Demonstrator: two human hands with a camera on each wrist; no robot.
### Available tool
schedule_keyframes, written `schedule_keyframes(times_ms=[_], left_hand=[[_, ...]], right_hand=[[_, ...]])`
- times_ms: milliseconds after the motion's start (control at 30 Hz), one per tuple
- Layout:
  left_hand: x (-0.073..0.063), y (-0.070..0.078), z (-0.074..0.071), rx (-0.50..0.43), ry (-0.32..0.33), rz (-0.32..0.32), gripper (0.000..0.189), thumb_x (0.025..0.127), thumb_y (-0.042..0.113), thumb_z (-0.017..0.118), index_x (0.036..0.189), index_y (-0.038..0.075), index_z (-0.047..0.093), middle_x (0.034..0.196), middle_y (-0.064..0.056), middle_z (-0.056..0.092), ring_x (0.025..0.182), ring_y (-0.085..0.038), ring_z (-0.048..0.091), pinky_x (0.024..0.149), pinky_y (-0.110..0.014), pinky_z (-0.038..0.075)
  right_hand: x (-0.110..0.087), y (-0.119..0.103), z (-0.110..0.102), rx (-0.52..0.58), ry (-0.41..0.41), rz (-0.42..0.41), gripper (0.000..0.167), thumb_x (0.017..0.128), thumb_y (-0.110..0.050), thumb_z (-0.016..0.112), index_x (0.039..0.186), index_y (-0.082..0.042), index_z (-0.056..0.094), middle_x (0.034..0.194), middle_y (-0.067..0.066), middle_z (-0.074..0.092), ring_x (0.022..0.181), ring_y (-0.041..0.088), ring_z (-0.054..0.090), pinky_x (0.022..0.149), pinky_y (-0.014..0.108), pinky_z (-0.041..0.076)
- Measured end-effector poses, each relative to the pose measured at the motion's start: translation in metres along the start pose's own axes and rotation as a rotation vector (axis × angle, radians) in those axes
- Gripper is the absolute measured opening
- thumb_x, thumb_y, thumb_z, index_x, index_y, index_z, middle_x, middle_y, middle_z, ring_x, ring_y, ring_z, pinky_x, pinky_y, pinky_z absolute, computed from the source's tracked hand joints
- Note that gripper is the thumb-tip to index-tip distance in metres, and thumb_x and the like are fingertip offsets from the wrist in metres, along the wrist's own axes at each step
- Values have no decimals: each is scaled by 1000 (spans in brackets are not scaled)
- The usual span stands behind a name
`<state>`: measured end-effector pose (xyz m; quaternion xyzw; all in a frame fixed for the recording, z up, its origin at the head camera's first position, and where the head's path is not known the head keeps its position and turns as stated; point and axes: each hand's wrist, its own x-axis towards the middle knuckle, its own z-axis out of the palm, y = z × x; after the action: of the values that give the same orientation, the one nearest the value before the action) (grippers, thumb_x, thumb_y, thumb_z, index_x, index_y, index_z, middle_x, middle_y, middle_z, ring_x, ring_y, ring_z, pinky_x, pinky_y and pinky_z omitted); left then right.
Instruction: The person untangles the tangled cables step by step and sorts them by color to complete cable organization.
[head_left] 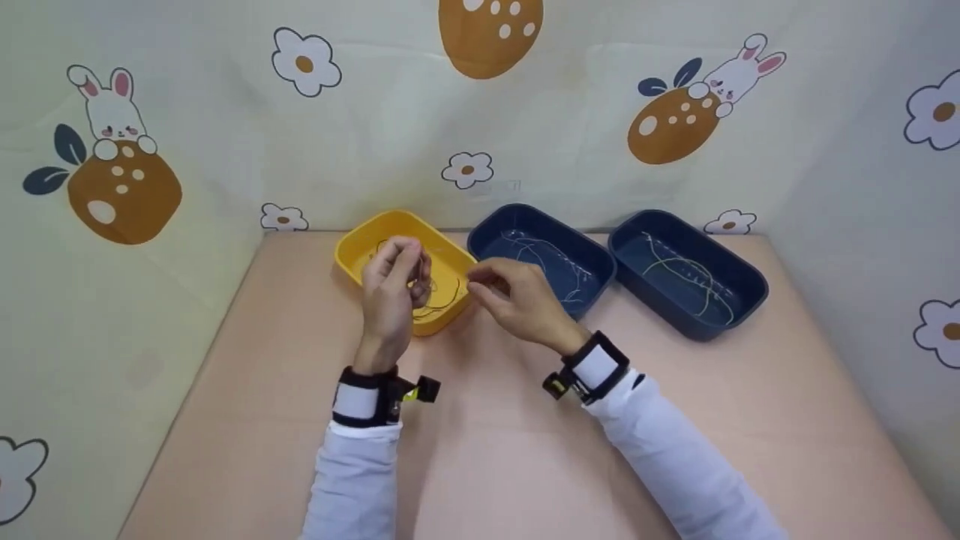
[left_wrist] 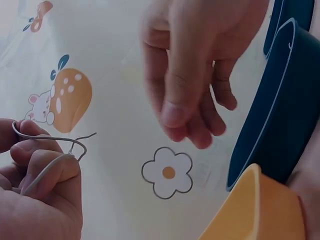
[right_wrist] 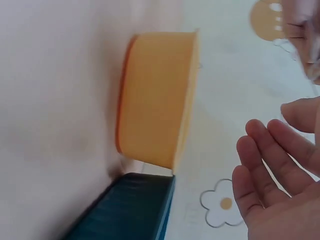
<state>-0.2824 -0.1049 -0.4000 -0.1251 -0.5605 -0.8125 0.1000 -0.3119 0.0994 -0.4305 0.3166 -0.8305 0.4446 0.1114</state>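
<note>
In the left wrist view, my left hand (left_wrist: 45, 185) pinches a thin grey cord (left_wrist: 50, 138) with curled fingers. The cord has a bend and a small knot-like crossing, and a short loose end sticks out past the fingers. In the head view, that hand (head_left: 394, 281) is raised over the yellow bin (head_left: 431, 328). My right hand (head_left: 521, 300) is a little to its right, apart from it, near the yellow bin's right side. Its fingers (right_wrist: 277, 162) are relaxed and slightly spread, with nothing between them and the thumb.
Dark cords (head_left: 442, 306) lie inside the yellow bin. Right of it stands a blue bin (head_left: 604, 262) with thin pale strands (head_left: 577, 277), then another blue bin (head_left: 664, 304) with yellowish-green cords (head_left: 705, 296). A patterned cloth wall (head_left: 390, 135) rises directly behind the bins.
</note>
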Motion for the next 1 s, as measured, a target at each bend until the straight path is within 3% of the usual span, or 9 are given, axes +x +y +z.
schedule_keyframes(times_ms=[100,267,400,533,700,833,900,1000], left_hand=[[-3,-8,13,7,-69,-32,21,113,21,49,98,9,57,79,-2,52,57,-12,37,47,-21,28],[-10,-21,34,9,-217,-101,23,113,23,50,98,8,57,79,-3,52,57,-13,38,48,-23,28],[-16,-30,48,16,-342,-162,22,113,23,51,98,9,58,78,-3,53,57,-12,39,48,-22,29],[-17,-36,53,56,-427,-174,21,113,20,53,101,4,59,78,-3,54,58,-12,43,48,-21,32],[-14,-35,47,123,-410,-115,24,111,15,58,105,-8,60,79,-3,56,59,-12,46,49,-20,37],[-9,-32,35,180,-349,-58,22,107,15,65,105,-6,66,80,-5,58,60,-12,47,49,-20,41],[-6,-31,29,214,-321,-24,21,106,16,67,104,-4,70,82,-7,62,60,-13,48,50,-20,41],[-2,-30,21,283,-277,36,18,105,17,69,103,1,75,90,-8,70,70,-15,59,61,-21,49]], right_hand=[[-13,-3,-15,78,43,-14,24,105,-20,70,125,-8,72,112,6,78,96,14,73,82,31,63],[-33,-3,-32,113,91,-31,33,105,-22,70,135,-9,67,118,5,77,106,15,73,86,36,63],[-45,-1,-42,80,103,-20,24,104,-19,71,125,-9,73,112,1,80,98,13,76,84,34,64],[-55,2,-51,41,104,-8,11,104,-14,71,111,-11,79,96,-1,81,80,10,74,72,26,61],[-63,8,-66,40,147,-6,10,104,-14,69,104,-11,79,80,-3,77,68,12,69,62,24,55],[-68,14,-82,44,154,32,9,104,-14,70,100,-13,78,80,-1,76,70,16,71,61,21,52],[-72,17,-90,47,117,40,10,104,-13,71,97,-15,78,83,1,77,75,16,71,64,21,51],[-76,20,-100,64,-6,18,11,102,-12,73,95,-17,80,88,1,76,81,14,69,72,22,52]])
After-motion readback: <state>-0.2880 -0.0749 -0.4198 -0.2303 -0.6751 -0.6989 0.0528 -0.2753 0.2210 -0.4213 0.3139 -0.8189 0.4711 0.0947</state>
